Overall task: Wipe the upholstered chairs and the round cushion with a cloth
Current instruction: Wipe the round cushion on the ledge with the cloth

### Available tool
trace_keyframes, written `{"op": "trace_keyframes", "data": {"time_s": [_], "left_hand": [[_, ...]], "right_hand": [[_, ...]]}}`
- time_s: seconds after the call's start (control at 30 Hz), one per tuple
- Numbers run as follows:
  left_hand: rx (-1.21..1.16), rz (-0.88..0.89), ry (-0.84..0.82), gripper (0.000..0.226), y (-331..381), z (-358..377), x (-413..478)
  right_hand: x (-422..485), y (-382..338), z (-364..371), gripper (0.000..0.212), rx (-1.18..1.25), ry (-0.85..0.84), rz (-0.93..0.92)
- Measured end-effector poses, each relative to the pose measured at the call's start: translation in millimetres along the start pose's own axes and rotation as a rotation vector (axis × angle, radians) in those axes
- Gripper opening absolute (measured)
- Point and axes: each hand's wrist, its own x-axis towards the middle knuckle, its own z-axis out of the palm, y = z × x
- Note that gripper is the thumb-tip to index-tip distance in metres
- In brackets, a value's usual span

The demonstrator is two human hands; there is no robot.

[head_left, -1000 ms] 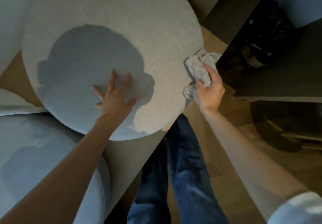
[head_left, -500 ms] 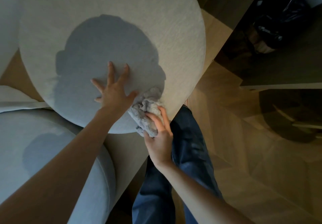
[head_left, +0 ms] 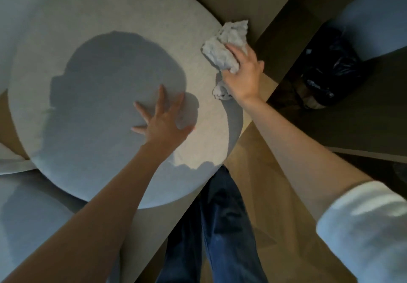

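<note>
From above, the left hand (head_left: 163, 124) lies flat with fingers spread on the cushion (head_left: 99, 40) (good for holding it steady), and the right hand (head_left: 244, 73) grips the balled cloth (head_left: 224, 42) at its right edge, so rub firmly along that rim.

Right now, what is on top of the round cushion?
The left hand presses flat on the round cushion, fingers spread. The right hand grips a crumpled cloth at its right edge. The fabric under palm and cloth is hidden.
</note>
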Motion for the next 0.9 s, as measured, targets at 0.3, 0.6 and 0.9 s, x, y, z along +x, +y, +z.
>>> {"op": "trace_keyframes", "data": {"time_s": [0.3, 0.6, 0.9], "left_hand": [[0.022, 0.004, -0.045, 0.087, -2.8, -2.6, 9.5], [0.010, -0.003, -0.021, 0.085, -35.7, -15.7, 16.4], [0.034, 0.052, 0.183, 0.079, 12.1, 11.8, 24.1]], "right_hand": [[-92.6, 27.4, 15.4, 0.057, 0.213, 0.124, 0.204], [-131.0, 1.4, 30.9, 0.060, 0.377, 0.142, 0.384], [-28.9, 57.2, -19.5, 0.050, 0.199, 0.154, 0.035]]}}
